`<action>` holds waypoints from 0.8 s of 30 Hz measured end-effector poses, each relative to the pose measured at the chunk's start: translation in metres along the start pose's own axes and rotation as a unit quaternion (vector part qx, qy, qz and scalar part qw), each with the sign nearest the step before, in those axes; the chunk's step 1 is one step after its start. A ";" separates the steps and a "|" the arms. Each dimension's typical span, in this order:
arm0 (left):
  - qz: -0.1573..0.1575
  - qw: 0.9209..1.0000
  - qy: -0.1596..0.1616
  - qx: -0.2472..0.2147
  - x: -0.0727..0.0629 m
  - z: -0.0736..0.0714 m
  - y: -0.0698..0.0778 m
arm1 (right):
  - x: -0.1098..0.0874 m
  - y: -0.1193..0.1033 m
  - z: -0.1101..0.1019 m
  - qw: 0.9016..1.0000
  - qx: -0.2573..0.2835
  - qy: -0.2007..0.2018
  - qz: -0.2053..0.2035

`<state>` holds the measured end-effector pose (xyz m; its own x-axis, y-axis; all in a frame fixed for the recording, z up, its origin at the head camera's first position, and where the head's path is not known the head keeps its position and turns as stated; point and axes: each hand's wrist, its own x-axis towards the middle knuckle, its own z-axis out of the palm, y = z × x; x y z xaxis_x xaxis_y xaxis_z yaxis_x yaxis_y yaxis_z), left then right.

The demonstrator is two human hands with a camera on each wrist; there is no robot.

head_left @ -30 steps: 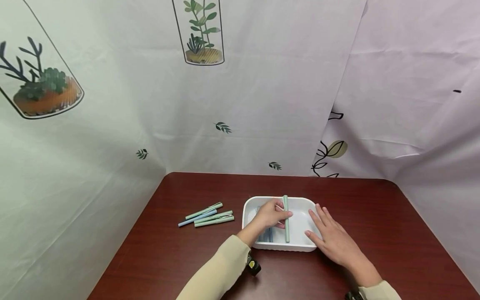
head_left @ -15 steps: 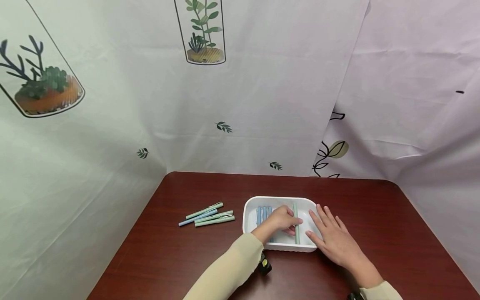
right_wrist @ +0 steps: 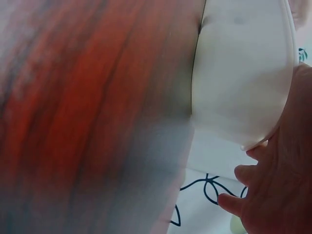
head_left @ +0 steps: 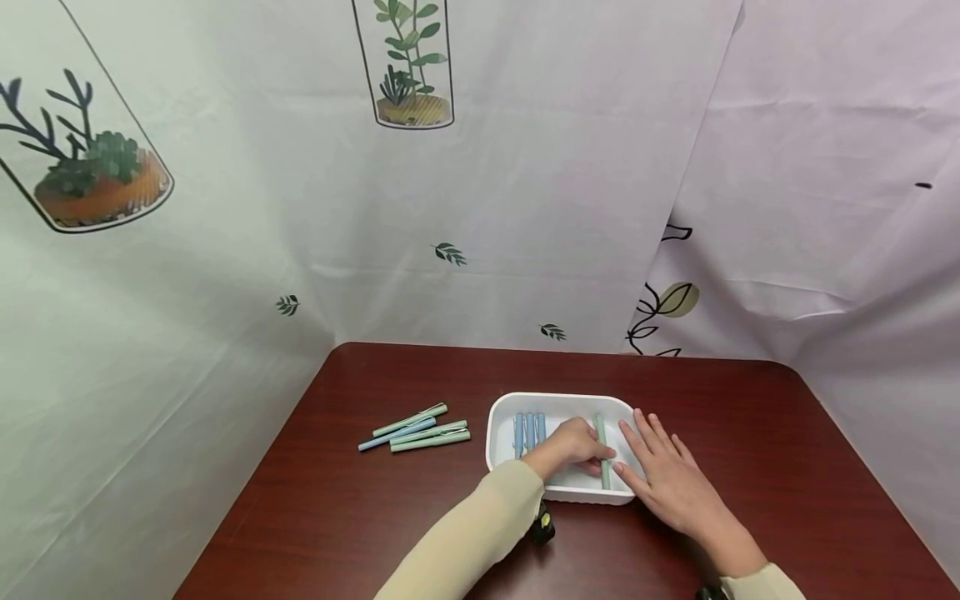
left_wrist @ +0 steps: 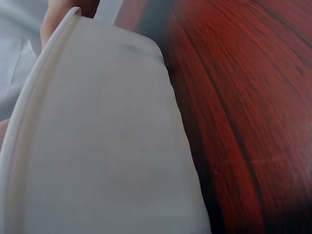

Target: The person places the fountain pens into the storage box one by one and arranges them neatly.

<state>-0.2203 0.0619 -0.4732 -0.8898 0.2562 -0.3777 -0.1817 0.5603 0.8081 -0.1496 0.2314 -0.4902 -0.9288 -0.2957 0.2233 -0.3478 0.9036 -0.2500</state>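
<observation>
My left hand point(head_left: 576, 443) reaches down into the white tray point(head_left: 498, 446) and pinches a light green pen point(head_left: 601, 429) that stands lengthwise near the tray's right side. Left of that hand, several blue pens point(head_left: 530, 427) lie side by side inside the tray, their lower ends hidden by the wrist and sleeve. My right hand point(head_left: 666, 471) rests at the tray's right rim with fingers spread and straight; the right wrist view shows this hand point(right_wrist: 278, 180) along the rim. In the left wrist view the tray's outer wall point(left_wrist: 107, 131) fills most of the picture.
On the dark red wooden table point(head_left: 315, 517), left of the tray, lies a loose group of green pens point(head_left: 431, 442) with one blue pen point(head_left: 375, 442) among them. A white patterned cloth point(head_left: 525, 208) hangs behind the table's far edge.
My left hand has moved right inside the tray with the green pen, bringing it closer to the right wall. The blue pens in the tray have come into view. My right hand stays put.
</observation>
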 end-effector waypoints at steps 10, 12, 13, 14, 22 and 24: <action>-0.009 1.000 0.006 0.014 0.000 0.009 0.004 | -0.001 0.002 0.000 1.000 0.008 -0.004 -0.001; -0.009 1.000 -0.006 0.007 0.000 0.009 0.003 | 0.000 0.001 0.000 1.000 0.010 -0.003 0.000; -0.009 1.000 -0.011 0.003 0.000 0.009 0.002 | -0.001 0.001 0.000 1.000 0.012 -0.002 0.000; -0.007 1.000 -0.017 0.003 -0.001 0.009 0.002 | -0.001 0.001 0.000 1.000 0.014 -0.001 0.001; -0.006 1.000 -0.031 -0.001 -0.006 0.008 0.000 | -0.001 -0.001 -0.001 1.000 0.028 0.002 0.002; -0.005 0.999 -0.032 -0.001 -0.007 0.006 0.000 | -0.001 -0.001 -0.002 1.000 0.028 0.003 0.002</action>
<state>-0.2119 0.0646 -0.4737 -0.8596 0.2998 -0.4137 -0.1914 0.5617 0.8049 -0.1483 0.2315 -0.4883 -0.9294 -0.2909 0.2272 -0.3513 0.8859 -0.3028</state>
